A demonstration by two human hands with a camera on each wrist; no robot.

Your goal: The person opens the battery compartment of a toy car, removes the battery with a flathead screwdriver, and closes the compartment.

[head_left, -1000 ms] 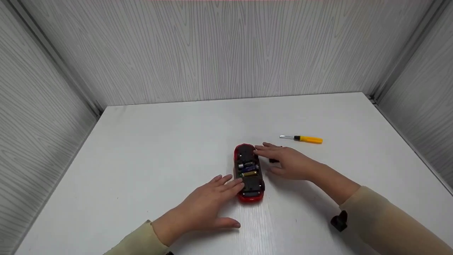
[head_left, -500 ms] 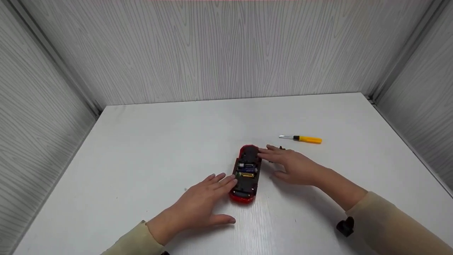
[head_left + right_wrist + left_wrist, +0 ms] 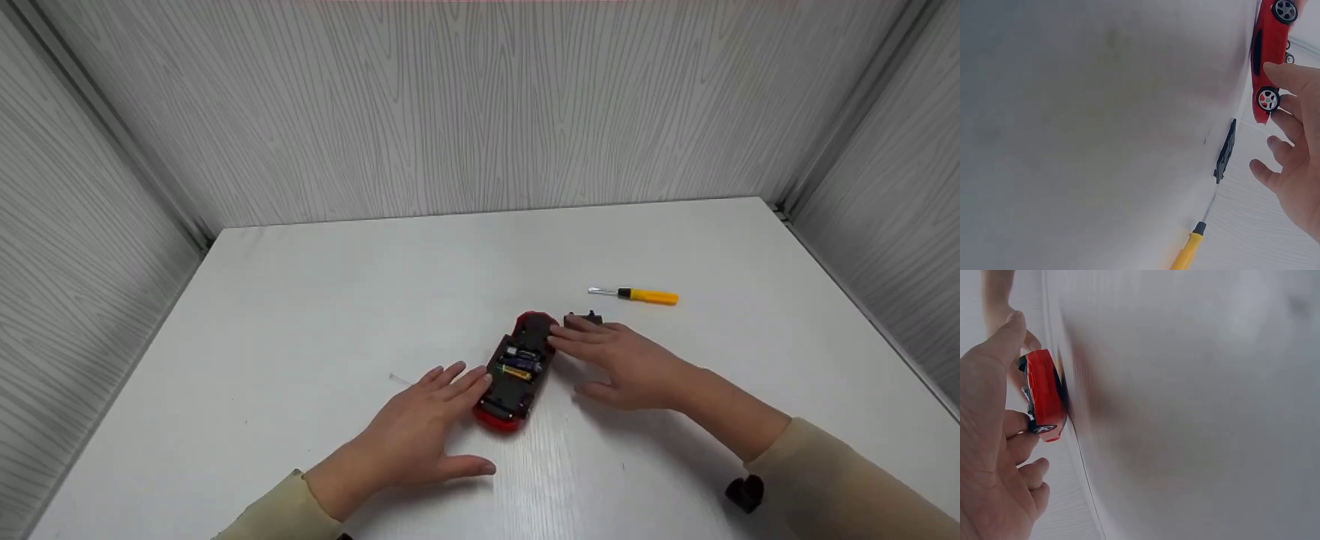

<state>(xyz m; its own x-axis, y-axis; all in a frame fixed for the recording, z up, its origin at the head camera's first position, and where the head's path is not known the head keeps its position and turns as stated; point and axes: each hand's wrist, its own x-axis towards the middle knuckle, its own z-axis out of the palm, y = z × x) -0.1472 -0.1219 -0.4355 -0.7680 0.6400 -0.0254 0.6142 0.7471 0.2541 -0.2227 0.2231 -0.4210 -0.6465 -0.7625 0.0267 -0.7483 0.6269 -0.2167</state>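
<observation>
A red toy car (image 3: 499,421) lies upside down on the white table, its black underside up and slanted, far end to the right. Several batteries (image 3: 516,372) show in the uncovered bay at its middle. My left hand (image 3: 412,431) has its fingers outstretched, fingertips on the near left edge of the car, thumb held apart. With fingers extended, my right hand (image 3: 626,367) touches the car's far right side near a wheel (image 3: 1268,99). A black battery cover (image 3: 1225,152) lies just beyond the right fingers, partly hidden by them in the head view.
A screwdriver (image 3: 651,297) with a yellow handle lies behind the right hand. Some thin, clear thing (image 3: 399,379) pokes out beyond the left hand. Grey wood-grain panels (image 3: 480,112) stand at the table's back and sides.
The car has turned clockwise, its near end swinging left and its far end right. Both hands have shifted slightly with it, and more of the battery cover shows.
</observation>
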